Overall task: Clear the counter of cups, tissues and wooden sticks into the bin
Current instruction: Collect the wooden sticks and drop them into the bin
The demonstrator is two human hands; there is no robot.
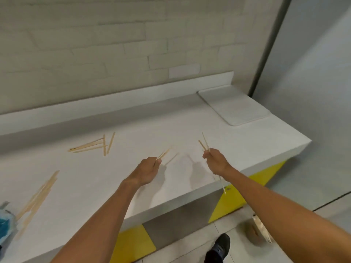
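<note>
On the floor at the near edge stand a black shoe (218, 247) and, beside the right forearm, a brown round object with a pale rim (254, 231). Whether this is the bin cannot be told. At the near left of the white counter (85, 177), a blurred blue-and-clear object (3, 224) lies just beside a long fan of pale wooden sticks (38, 198).

Mid-counter, the left grip (149, 170) is clenched round a small bunch of thin wooden sticks (163, 154), tips pointing away and to the right. One loose wooden stick (171, 158) appears to lie on the counter just beyond it, though blur leaves this uncertain. The right grip (216, 161) is closed on a second bunch of wooden sticks (205, 144). One of these hangs out below the hand, past the counter's edge.

Further back on the left lies a crossed pile of flat wooden sticks (91, 145). A white rounded rectangular tray (235, 106) rests at the far right corner.

Assessment: stick collection is the step in hand, and most sticks remain on the counter.

- **Right grip:** it should re-seat the hanging stick before travelling, as that stick looks likely to slip.
- **Left grip:** it is best placed to take the nearby loose stick next.
- **The piles:** flat sticks probably resist pinching off a smooth surface, so each pile is better slid together to the counter's edge and lifted as one.
- **Release:** this should come only directly over the bin.
</note>
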